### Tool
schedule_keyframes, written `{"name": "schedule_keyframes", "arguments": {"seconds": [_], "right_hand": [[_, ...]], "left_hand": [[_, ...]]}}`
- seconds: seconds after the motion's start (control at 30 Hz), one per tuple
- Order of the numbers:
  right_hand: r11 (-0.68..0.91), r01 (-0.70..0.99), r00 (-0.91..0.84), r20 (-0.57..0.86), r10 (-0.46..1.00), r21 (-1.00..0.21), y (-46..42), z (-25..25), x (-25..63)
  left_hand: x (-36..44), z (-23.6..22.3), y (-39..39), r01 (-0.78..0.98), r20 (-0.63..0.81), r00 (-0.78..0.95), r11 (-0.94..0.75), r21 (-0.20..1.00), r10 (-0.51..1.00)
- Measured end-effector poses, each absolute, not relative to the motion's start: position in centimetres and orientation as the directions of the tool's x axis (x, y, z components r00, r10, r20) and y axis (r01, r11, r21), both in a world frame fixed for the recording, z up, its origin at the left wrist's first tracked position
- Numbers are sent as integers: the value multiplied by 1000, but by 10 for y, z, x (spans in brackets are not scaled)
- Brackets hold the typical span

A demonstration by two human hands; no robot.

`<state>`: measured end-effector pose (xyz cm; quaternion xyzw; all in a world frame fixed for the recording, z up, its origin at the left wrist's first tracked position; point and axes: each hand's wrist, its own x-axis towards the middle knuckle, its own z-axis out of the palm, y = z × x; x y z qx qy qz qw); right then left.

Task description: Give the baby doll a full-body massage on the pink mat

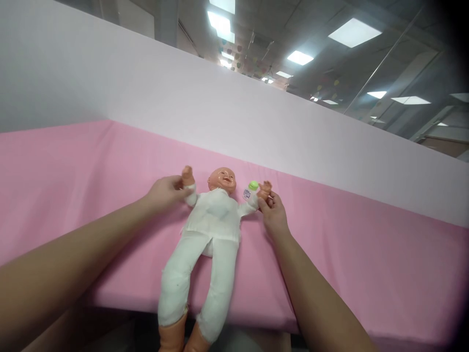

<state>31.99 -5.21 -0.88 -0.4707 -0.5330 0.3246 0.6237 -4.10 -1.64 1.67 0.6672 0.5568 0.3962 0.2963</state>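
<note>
A baby doll point(210, 230) in a white suit lies on its back on a pink-covered table point(366, 264), head toward the far wall, feet hanging over the near edge. My left hand point(166, 191) is closed round the doll's arm on the left side of the view, at the wrist. My right hand point(273, 212) pinches the doll's other hand on the right. A small white bottle with a green cap point(250, 190) lies just behind that arm, close to my right fingers.
A white partition wall point(183, 98) rises along the far side of the pink surface. Ceiling lights show above it. The table's near edge runs under the doll's legs.
</note>
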Motion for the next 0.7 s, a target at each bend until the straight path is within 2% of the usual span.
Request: {"name": "schedule_keyframes", "arguments": {"seconds": [0.07,0.17,0.27,0.37,0.47,0.57,0.7], "right_hand": [[221,-22,275,207,939,-975,-44,-15,336],[-38,-62,300,-55,952,-997,-37,-21,354],[-134,-23,291,-134,947,-991,-37,-23,358],[-60,-6,301,-59,952,-998,-42,-19,349],[144,100,198,162,967,-984,-52,-9,334],[349,283,-40,353,935,-893,-68,4,318],[531,491,-312,429,847,-691,-88,14,296]], "left_hand": [[-49,12,-5,428,109,-8,-95,899,994],[-55,2,8,303,-7,-44,20,953,999],[-53,-7,9,312,47,-49,-30,950,998],[-45,-9,-4,508,203,-35,-158,847,979],[-36,-7,-21,652,355,106,-335,681,929],[-28,-5,-33,656,469,356,-574,491,808],[-21,-6,-35,620,512,546,-731,287,663]]}}
